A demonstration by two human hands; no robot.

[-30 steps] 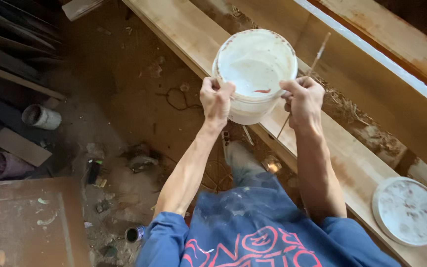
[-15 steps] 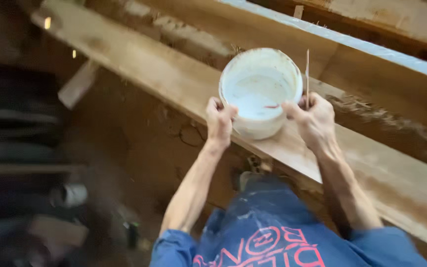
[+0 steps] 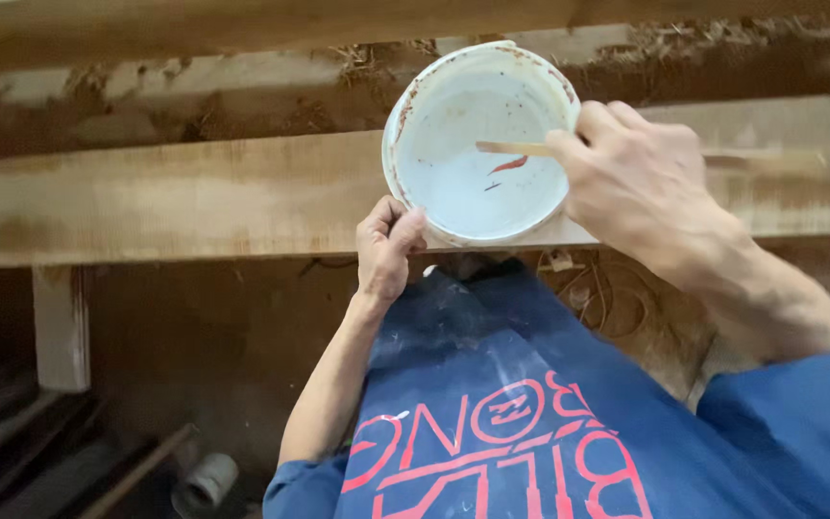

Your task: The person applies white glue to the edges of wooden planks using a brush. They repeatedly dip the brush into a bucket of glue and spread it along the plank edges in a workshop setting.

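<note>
A white plastic bucket holding white paint with a small red streak stands on a long wooden plank. My left hand grips the bucket's near rim at its lower left. My right hand is closed on a thin wooden stick. The stick lies level over the bucket's mouth, one end above the paint and the other end sticking out to the right past my fist.
A second rough beam with straw and debris runs behind the plank. Below the plank are a wooden leg, dark boards, a short grey pipe piece and coiled wire on the dirt floor.
The view has swung so the plank now runs level. My right hand left the bucket's side and brought the stick flat across the bucket's mouth. My left hand stays on the rim.
</note>
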